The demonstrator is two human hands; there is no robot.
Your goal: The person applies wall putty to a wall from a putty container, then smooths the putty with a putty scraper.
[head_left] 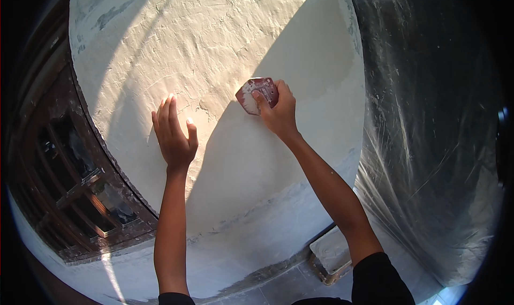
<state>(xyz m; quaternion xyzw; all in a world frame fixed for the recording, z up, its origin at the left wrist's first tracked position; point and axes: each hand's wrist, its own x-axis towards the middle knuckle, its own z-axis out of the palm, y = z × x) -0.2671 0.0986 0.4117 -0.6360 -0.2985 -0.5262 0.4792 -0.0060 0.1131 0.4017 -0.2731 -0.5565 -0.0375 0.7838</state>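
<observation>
My right hand [281, 109] grips a dark red, flat plastering scraper [250, 102] smeared with white, thumb on its near face and fingers along its right edge. The scraper is held against or very close to the pale plastered wall [225, 42]. To the left, my left hand [175, 133] lies open with its fingers stretched upward, the palm toward the wall and seemingly resting on it. Around and above that hand the plaster looks rough and ridged; right of the scraper it is smoother.
A dark brown wooden window frame [144, 214] with panes and bars borders the wall at left. Clear plastic sheeting [417, 123] hangs at right. Below, a white-smeared tray or box [329, 251] stands by the wall's foot on a tiled floor [289, 286]. Sunlight and shadow split the wall.
</observation>
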